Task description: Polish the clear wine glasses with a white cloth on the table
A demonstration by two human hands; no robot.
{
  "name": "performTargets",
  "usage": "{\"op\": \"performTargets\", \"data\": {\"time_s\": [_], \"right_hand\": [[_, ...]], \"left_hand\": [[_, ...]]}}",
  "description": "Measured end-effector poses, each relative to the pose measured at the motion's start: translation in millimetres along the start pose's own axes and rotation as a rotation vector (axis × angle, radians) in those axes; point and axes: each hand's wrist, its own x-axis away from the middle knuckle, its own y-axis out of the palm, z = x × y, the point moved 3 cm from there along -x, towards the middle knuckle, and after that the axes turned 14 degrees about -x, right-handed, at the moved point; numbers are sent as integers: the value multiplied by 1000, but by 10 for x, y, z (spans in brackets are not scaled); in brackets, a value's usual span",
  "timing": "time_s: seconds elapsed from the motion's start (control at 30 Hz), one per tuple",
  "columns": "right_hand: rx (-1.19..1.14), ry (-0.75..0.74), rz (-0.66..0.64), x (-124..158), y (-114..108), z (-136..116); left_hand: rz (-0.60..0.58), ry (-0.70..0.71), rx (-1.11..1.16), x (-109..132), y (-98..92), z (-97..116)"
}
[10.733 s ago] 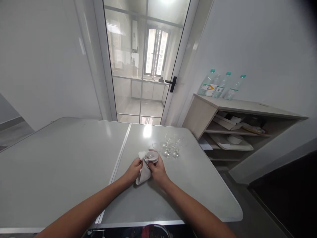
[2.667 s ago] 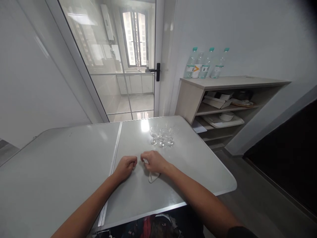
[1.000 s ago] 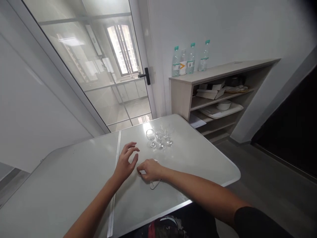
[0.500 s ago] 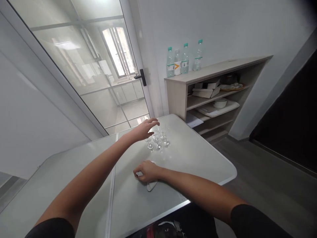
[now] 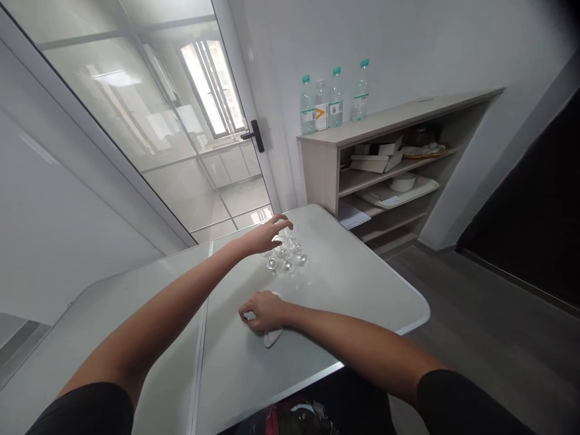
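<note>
Several small clear stemmed glasses (image 5: 289, 264) stand close together toward the far end of the table (image 5: 344, 284). My left hand (image 5: 268, 234) reaches over them from the left, thumb and fingers apart; whether it touches a rim is hard to see. Nearer to me, my right hand (image 5: 263, 311) is closed round a white cloth (image 5: 273, 336) and rests on the tabletop. One end of the cloth sticks out below the palm, and its bunched part is mostly hidden by the fingers.
Beyond the table's right side, a low shelf unit (image 5: 319, 164) holds trays, boxes and a white bowl (image 5: 402, 182). Plastic bottles (image 5: 336, 99) stand on its top. A glass door (image 5: 181, 127) with a black handle (image 5: 257, 136) is behind the table.
The view has tilted slightly, so the whole scene appears shifted a little. Both hands keep nearly the same poses and places relative to the glasses and the cloth.
</note>
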Motion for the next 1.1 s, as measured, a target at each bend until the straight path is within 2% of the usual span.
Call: {"op": "performTargets", "data": {"time_s": [0.13, 0.37, 0.53, 0.67, 0.83, 1.1], "right_hand": [[3, -21, 18, 4, 6, 5], [-13, -14, 26, 17, 3, 9], [-20, 11, 19, 9, -8, -2], [-22, -8, 14, 3, -1, 3], [-39, -26, 30, 16, -1, 7], [-45, -7, 2, 46, -21, -5]], "left_hand": [[-89, 25, 12, -59, -1, 43], [-222, 10, -55, -232, 112, 5], [-249, -27, -24, -243, 86, 12], [-241, -84, -29, -204, 85, -5], [-200, -57, -41, -103, 104, -57], [-294, -254, -60, 166, -15, -101]]}}
